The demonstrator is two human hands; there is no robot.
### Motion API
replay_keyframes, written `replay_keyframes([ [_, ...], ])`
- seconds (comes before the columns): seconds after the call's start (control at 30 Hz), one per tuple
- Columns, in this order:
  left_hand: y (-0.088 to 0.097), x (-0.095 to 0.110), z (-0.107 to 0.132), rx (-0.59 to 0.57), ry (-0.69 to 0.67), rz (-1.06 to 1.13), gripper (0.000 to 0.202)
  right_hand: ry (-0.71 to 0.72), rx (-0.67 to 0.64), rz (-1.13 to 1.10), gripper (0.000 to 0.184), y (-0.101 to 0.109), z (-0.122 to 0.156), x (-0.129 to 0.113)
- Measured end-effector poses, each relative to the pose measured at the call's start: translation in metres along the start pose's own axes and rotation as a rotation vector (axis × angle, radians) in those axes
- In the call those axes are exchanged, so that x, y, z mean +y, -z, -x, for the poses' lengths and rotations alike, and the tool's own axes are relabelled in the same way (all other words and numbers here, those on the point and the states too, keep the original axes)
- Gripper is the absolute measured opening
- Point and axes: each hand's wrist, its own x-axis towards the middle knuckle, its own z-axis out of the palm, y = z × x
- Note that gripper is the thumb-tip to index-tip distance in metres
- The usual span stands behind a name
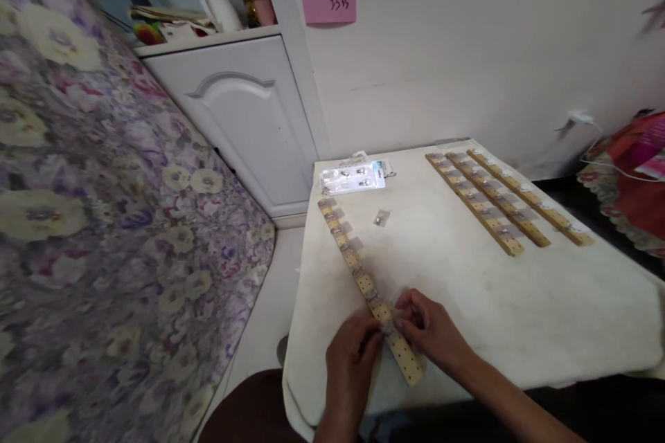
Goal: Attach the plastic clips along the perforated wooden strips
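Observation:
A perforated wooden strip (406,358) lies lengthwise on the table in front of me. Small clear plastic squares with metal fittings sit across it at intervals. At its near part, one clear plastic square (387,327) lies over the strip between my hands. My left hand (352,349) is closed, its fingertips pinched at the left edge of this square. From the other side, my right hand (433,329) closes thumb and finger at its right edge; the exact grip is partly hidden. A loose clear square with a metal fitting (381,218) lies farther up the table.
Three similar wooden strips (483,204) with fittings lie at the back right. Clear blister packaging (353,177) sits at the back left corner of the cloth-covered table (561,311). A floral curtain (129,221) and a white cabinet (239,124) stand left; a wall (441,48) is behind.

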Motion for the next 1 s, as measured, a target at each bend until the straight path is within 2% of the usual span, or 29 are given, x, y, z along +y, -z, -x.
replay_keyframes([
  [0.23, -0.0013, -0.0021, -0.0018, 0.015, -0.008, 0.003, 0.014, -0.004, 0.002, 0.006, 0.010, 0.0001, 0.0007, -0.0021],
  [0.43, -0.0006, 0.0022, -0.0025, -0.008, 0.042, 0.009, 0.015, -0.009, 0.004, 0.017, 0.011, 0.0002, -0.0003, -0.0036],
  [1.0, -0.0010, 0.0015, -0.0028, 0.001, 0.031, -0.004, 0.013, 0.007, 0.001, 0.035, 0.011, 0.0004, -0.0007, -0.0020],
])
